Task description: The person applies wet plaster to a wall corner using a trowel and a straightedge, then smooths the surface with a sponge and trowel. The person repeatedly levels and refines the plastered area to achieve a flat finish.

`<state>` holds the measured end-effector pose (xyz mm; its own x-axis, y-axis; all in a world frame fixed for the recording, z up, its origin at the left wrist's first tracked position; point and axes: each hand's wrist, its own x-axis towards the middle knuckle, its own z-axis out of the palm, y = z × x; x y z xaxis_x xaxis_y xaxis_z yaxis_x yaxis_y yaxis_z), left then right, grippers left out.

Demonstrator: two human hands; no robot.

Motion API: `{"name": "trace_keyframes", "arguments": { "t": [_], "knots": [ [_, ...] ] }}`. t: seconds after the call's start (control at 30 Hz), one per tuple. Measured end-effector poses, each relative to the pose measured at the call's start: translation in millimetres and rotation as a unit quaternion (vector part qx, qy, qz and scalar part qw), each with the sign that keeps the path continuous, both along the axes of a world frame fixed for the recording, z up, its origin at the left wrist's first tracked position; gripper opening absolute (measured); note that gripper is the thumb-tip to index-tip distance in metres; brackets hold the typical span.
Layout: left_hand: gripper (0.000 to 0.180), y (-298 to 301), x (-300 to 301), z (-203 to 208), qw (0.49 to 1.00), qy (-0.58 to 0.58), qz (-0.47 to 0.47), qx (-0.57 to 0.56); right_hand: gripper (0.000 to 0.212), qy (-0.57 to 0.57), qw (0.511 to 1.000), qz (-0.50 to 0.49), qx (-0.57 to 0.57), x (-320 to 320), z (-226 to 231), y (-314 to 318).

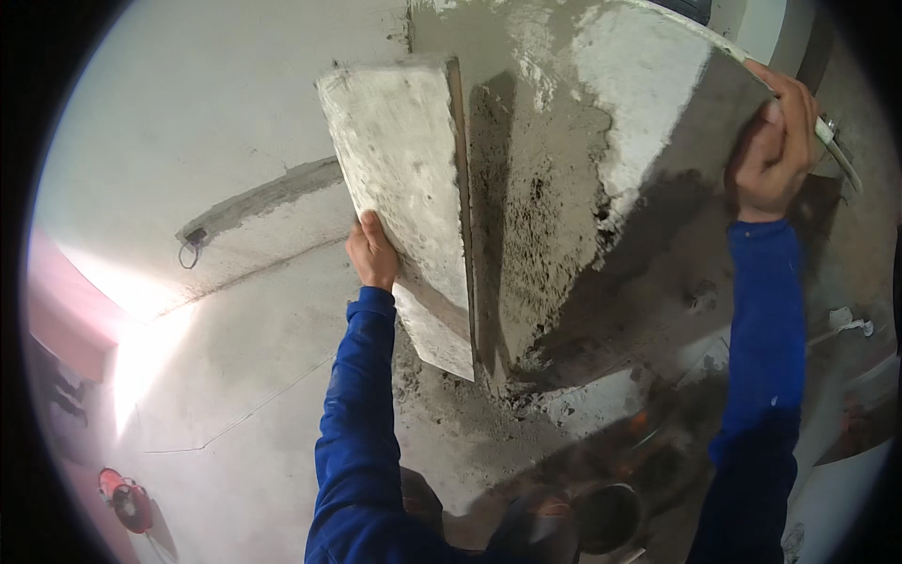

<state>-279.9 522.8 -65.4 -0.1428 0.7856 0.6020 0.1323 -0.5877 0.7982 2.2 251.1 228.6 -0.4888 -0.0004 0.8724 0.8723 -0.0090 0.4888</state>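
My left hand (pixel 372 252) grips the left edge of a flat rectangular board (pixel 404 179), thumb on its pale, mortar-smeared face. The board is held tilted beside a wall area covered with rough grey mortar (pixel 540 207). At the upper right, the fingers of my right hand (pixel 775 150) curl over a long pale strip (pixel 691 25) that runs along the edge of the plastered wall. Its lower end sticks out past the hand. Whether the strip is fixed to the wall I cannot tell.
A grey patched channel (pixel 268 195) with a wire loop (pixel 190 252) crosses the left wall. Mortar crumbs (pixel 526 399) lie at the wall's foot. Below is a dark round bucket (pixel 609 519). A red round object (pixel 127 500) stands lower left; a small pipe fitting (pixel 855 324) shows at right.
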Motion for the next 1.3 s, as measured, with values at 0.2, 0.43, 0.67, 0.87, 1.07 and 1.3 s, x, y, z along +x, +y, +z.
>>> {"name": "trace_keyframes", "arguments": {
  "t": [0.2,0.43,0.67,0.87,1.07,1.3],
  "knots": [
    [0.066,-57.1,-3.9,129.1,0.993,-0.036,-0.088,0.068,0.022,0.021,1.0,-0.004,0.018,-8.4,-2.6,-1.5],
    [0.07,-66.5,39.8,114.2,0.99,-0.034,-0.111,0.085,0.016,-0.008,1.0,0.006,0.023,-8.8,0.8,1.9],
    [0.07,25.1,45.8,3.0,0.992,0.01,0.066,0.106,0.03,0.02,1.0,-0.017,-0.007,-10.4,-4.4,-4.8],
    [0.068,33.9,-2.7,-6.8,0.995,0.001,0.023,0.101,0.013,0.001,0.998,0.011,0.06,-1.9,-7.7,-2.3],
    [0.073,-58.7,-103.1,50.8,0.996,-0.089,-0.018,-0.004,0.009,0.096,0.994,0.013,0.051,-1.5,-18.8,-5.5],
    [0.07,-134.7,-119.2,98.8,0.993,0.033,0.117,-0.009,0.013,0.124,0.989,0.038,0.071,1.1,-11.3,6.4]
  ]
}}
